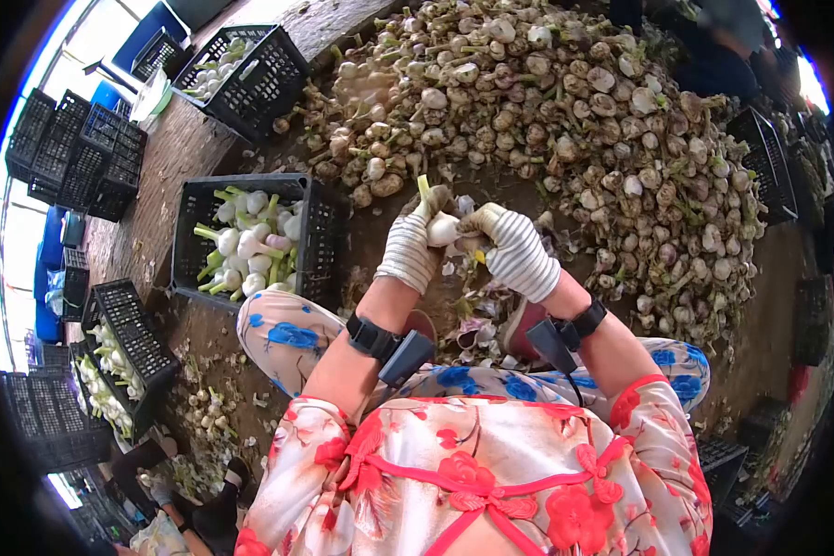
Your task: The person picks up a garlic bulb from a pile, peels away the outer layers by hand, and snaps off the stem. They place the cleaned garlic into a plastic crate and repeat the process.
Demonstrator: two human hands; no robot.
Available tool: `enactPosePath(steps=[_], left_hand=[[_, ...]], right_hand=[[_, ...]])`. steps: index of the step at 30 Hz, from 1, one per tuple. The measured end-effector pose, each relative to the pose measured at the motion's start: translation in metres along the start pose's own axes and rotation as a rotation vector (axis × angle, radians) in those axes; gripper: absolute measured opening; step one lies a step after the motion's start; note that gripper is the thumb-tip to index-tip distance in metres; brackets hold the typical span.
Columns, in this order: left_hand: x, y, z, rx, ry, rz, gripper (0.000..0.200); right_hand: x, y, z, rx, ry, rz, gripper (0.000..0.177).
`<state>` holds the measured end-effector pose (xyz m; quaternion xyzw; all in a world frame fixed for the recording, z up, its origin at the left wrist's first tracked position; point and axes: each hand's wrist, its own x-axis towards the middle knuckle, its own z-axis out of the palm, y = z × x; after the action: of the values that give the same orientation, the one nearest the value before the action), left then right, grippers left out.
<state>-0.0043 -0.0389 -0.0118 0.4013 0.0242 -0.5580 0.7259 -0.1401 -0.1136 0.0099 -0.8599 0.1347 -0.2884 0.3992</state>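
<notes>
In front of me, my left hand (410, 243), in a striped, soil-stained glove, is closed around a garlic bulb (443, 231). The bulb is white and peeled clean, and its short green stem points up past my fingers. My right hand (511, 243), gloved alike, has its fingers pinched together against the bulb's right side. A small yellow thing (480, 257) shows under those fingers; what it is I cannot make out. Left of my hands, a black crate (241, 182) holds several cleaned garlic bulbs (250, 243) with trimmed stems.
A large heap of dirty garlic (565, 120) spreads ahead and to the right. Loose skins (473, 306) litter the ground between my feet. More black crates (250, 79) with garlic stand at the left. Another person's arm (171, 510) shows at lower left.
</notes>
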Motion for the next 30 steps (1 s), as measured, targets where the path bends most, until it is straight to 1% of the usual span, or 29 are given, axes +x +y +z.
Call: enactPosePath(steps=[1, 2, 3, 5, 6, 7, 9, 10, 11, 13, 14, 15, 16, 17, 18, 19, 20, 21, 23, 24, 25, 27, 28, 29, 30], left_hand=[[0.003, -0.002, -0.004, -0.076, -0.014, 0.018, 0.021], [0.001, 0.0, -0.005, -0.121, -0.03, -0.024, 0.023], [-0.001, 0.005, 0.0, -0.202, 0.072, -0.094, 0.024], [-0.001, 0.01, -0.015, -0.395, -0.235, -0.159, 0.025], [0.004, 0.012, -0.017, -0.407, -0.231, -0.135, 0.024], [0.007, 0.012, -0.019, -0.412, -0.229, -0.132, 0.024], [0.002, 0.016, -0.018, -0.434, -0.237, -0.12, 0.022], [0.003, 0.017, -0.02, -0.4, -0.252, -0.115, 0.019], [0.006, 0.017, -0.022, -0.397, -0.258, -0.112, 0.019], [0.012, 0.013, -0.025, -0.314, -0.219, -0.041, 0.021], [0.012, 0.013, -0.02, -0.323, -0.097, -0.058, 0.024], [0.005, 0.01, -0.005, -0.219, 0.053, -0.004, 0.025], [0.01, 0.006, -0.01, -0.246, 0.035, -0.039, 0.024], [0.014, 0.003, -0.014, -0.271, 0.015, -0.07, 0.023], [0.009, 0.007, -0.009, -0.268, 0.014, -0.065, 0.023], [0.003, 0.012, -0.005, -0.252, 0.064, -0.014, 0.023], [-0.001, 0.016, -0.003, -0.24, 0.116, 0.034, 0.023], [0.002, 0.02, -0.01, -0.248, 0.088, 0.042, 0.03], [0.002, 0.026, -0.012, -0.242, 0.136, 0.088, 0.029], [-0.001, 0.028, -0.011, -0.22, 0.165, 0.125, 0.026], [-0.002, 0.026, -0.012, -0.225, 0.17, 0.133, 0.026], [-0.006, 0.025, -0.013, 0.043, 0.129, 0.178, 0.019], [-0.008, 0.018, -0.005, 0.034, 0.093, 0.251, 0.014], [-0.012, 0.013, 0.001, 0.166, 0.07, 0.339, 0.018], [-0.014, 0.012, 0.001, 0.181, 0.036, 0.383, 0.022]], right_hand=[[-0.007, 0.001, 0.005, 0.004, 0.0, 0.0, 0.015], [-0.015, -0.001, 0.009, -0.125, -0.206, 0.008, 0.016], [-0.025, -0.001, 0.013, -0.257, -0.408, 0.017, 0.018], [-0.059, 0.015, 0.035, -0.135, -0.77, 0.163, 0.023], [-0.068, 0.025, 0.038, -0.175, -0.777, 0.076, 0.025], [-0.074, 0.036, 0.035, -0.174, -0.783, 0.074, 0.025], [-0.059, 0.031, 0.018, -0.188, -0.594, 0.204, 0.023], [-0.047, 0.025, 0.008, -0.211, -0.62, 0.263, 0.022], [-0.043, 0.02, 0.003, -0.045, -0.402, 0.21, 0.021], [-0.017, -0.015, -0.002, 0.017, -0.083, 0.26, 0.024], [-0.007, -0.023, 0.003, 0.015, -0.089, 0.261, 0.024], [0.001, -0.029, 0.008, 0.025, 0.038, 0.197, 0.024], [0.004, -0.032, 0.011, 0.035, 0.169, 0.131, 0.024], [0.0, -0.032, 0.013, 0.036, 0.17, 0.13, 0.024], [-0.007, -0.031, 0.018, 0.062, -0.063, 0.064, 0.024], [-0.015, -0.03, 0.024, 0.085, -0.297, -0.005, 0.023], [-0.026, -0.032, 0.026, 0.122, -0.492, 0.02, 0.023], [-0.024, -0.032, 0.017, -0.114, -0.815, 0.219, 0.027], [-0.026, -0.005, 0.013, -0.427, -0.737, 0.133, 0.031], [-0.028, 0.008, 0.011, -0.377, -0.57, 0.177, 0.025], [-0.028, 0.02, 0.01, -0.279, -0.38, 0.085, 0.037], [-0.005, 0.004, 0.015, 0.433, -0.134, 0.254, 0.064], [0.005, -0.017, 0.013, 0.868, -0.144, 0.495, 0.074], [0.008, -0.005, 0.023, 0.863, -0.088, 0.447, 0.075], [0.01, 0.003, 0.03, 0.922, -0.08, 0.529, 0.075]])
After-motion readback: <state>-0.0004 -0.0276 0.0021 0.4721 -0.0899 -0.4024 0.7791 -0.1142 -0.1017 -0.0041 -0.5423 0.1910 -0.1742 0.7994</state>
